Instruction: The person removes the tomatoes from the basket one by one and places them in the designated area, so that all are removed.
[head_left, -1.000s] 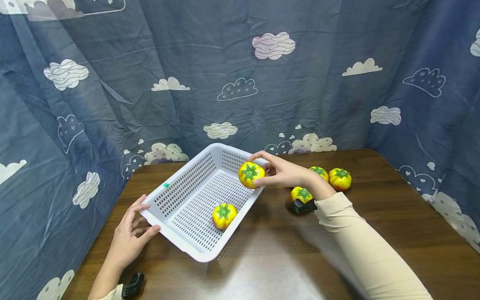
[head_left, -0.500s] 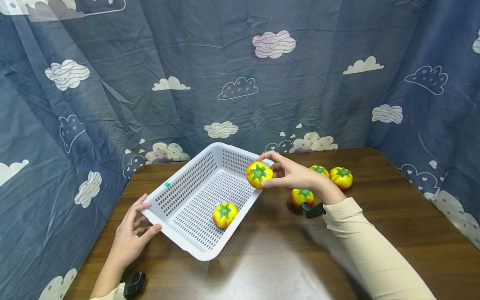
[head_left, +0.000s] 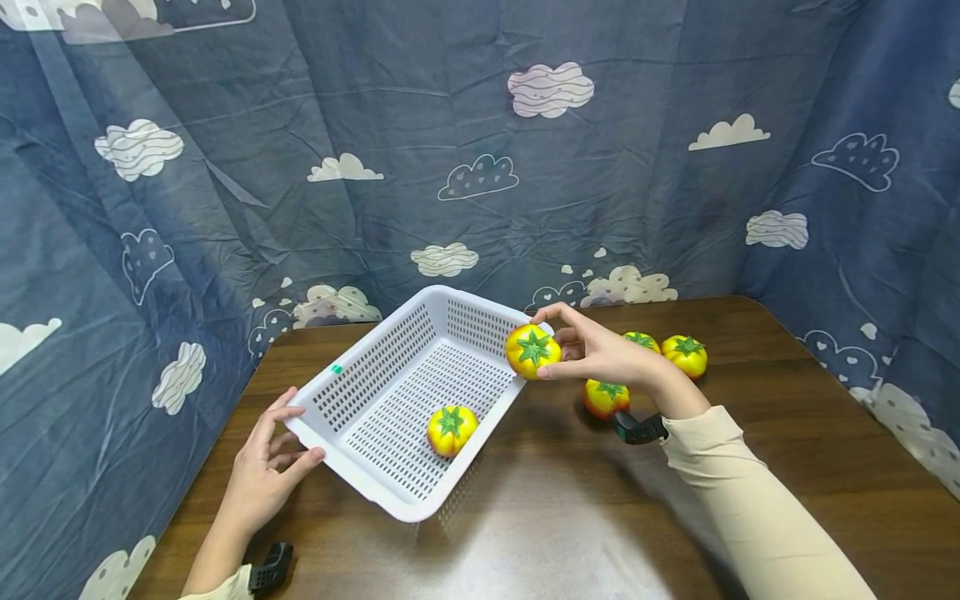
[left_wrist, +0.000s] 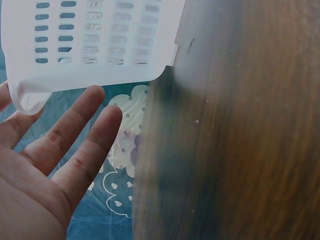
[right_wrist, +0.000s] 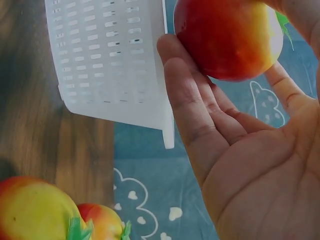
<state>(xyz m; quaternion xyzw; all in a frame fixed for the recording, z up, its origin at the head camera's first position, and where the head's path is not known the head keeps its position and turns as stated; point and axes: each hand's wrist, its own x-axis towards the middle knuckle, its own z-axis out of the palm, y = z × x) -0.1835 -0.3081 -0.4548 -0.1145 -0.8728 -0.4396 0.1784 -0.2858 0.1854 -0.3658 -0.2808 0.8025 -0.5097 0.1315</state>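
Observation:
A white slotted plastic basket [head_left: 352,492] is in the middle of the head view. My left hand [head_left: 258,479] pinches its near left corner between thumb and fingertips; the left wrist view shows other fingers stretched out below the rim. One yellow-and-red tomato [head_left: 452,431] with a green star-shaped top lies inside the basket near its right wall. Above the basket's far right rim, my right hand [head_left: 600,354] holds another tomato [head_left: 533,351] between thumb and fingers. Its red underside shows in the right wrist view. Whether the held tomato touches the rim, I cannot tell.
To the right, three more tomatoes stand on the brown wooden table [head_left: 555,492]: a near one [head_left: 606,398], a partly hidden one [head_left: 642,341] and a far right one [head_left: 684,357]. A blue cloud-print curtain [head_left: 480,108] hangs behind the table.
My right hand has moved to the right with its tomato, from over the basket's inside to over its right rim. The left hand and the basket have stayed nearly still.

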